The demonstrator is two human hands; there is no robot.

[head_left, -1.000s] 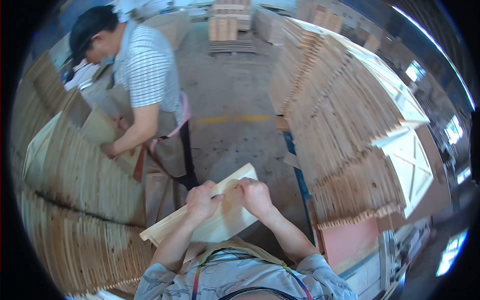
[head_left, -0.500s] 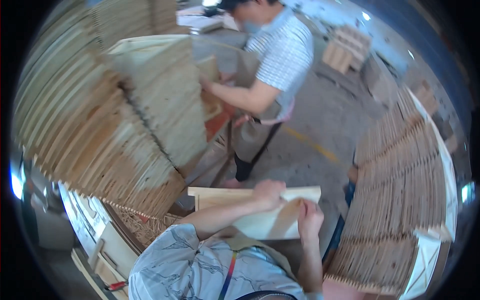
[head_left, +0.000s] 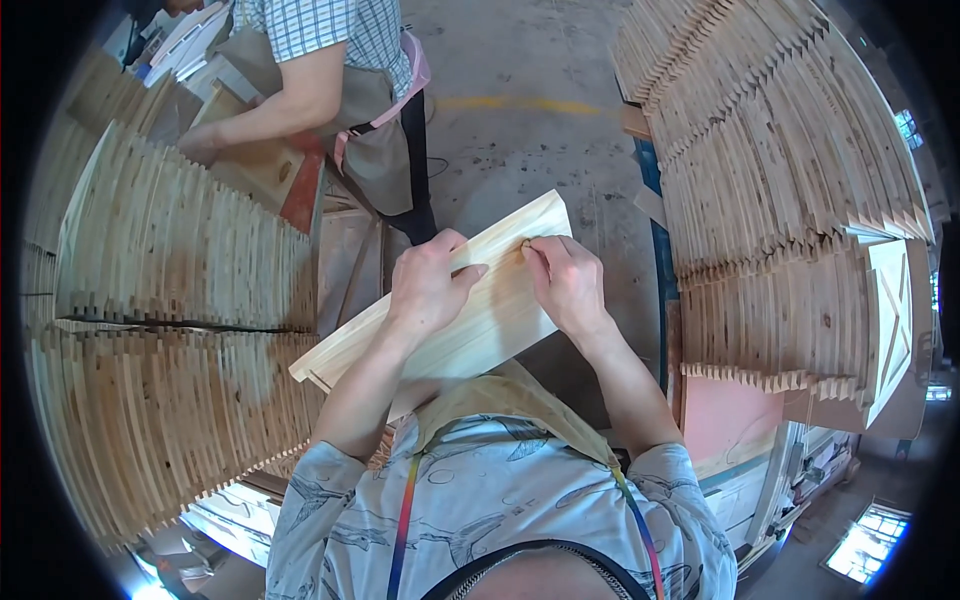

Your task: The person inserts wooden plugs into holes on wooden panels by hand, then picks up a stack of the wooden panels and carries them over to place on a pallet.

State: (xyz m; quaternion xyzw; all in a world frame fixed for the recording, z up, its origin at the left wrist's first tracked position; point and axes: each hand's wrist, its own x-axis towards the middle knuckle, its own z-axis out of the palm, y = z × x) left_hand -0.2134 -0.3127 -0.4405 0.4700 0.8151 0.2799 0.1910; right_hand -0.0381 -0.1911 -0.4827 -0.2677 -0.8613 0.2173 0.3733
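A pale wooden board (head_left: 470, 335) slants in front of my body, its right end farther away than its left. My left hand (head_left: 432, 285) is closed on its far edge, the thumb lying along the board's face and the other fingers hidden behind. Close to the board's right end my right hand (head_left: 568, 285) is closed in a pinch over the face. A small dark spot shows at its fingertips; whether it is a held piece or a mark in the wood I cannot make out.
Tall rows of stacked wooden boards (head_left: 180, 390) stand at my left, and more stacked panels (head_left: 770, 170) at my right. At the far left a co-worker (head_left: 320, 90) in an apron handles a wooden panel (head_left: 260, 170). Concrete floor (head_left: 520, 150) with a yellow line lies ahead.
The view has swung, so the co-worker and left stacks sit farther left. The board has gone from nearly level to slanting up at its right end. Both hands remain at the board.
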